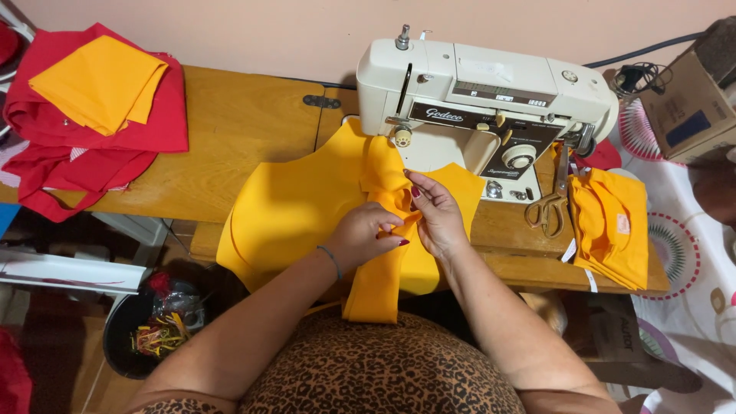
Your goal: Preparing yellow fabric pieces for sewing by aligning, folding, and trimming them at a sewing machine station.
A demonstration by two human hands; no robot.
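A large yellow fabric piece [287, 207] lies on the wooden sewing table [230, 130] in front of a cream sewing machine [475, 92]. A narrower yellow strip [376, 284] hangs over the table's front edge toward my lap. My left hand [364, 234] pinches this fabric near its folded top. My right hand [437, 211] grips the same fabric just to the right, fingers touching the left hand's. Both hands sit just in front of the machine's needle area.
Scissors [546, 208] lie right of the machine beside a folded yellow fabric stack [613, 226]. Red cloth [92, 146] with a yellow piece [100, 80] on top sits at the table's left end. A black bin [153, 326] of scraps stands on the floor. A cardboard box [690, 107] is far right.
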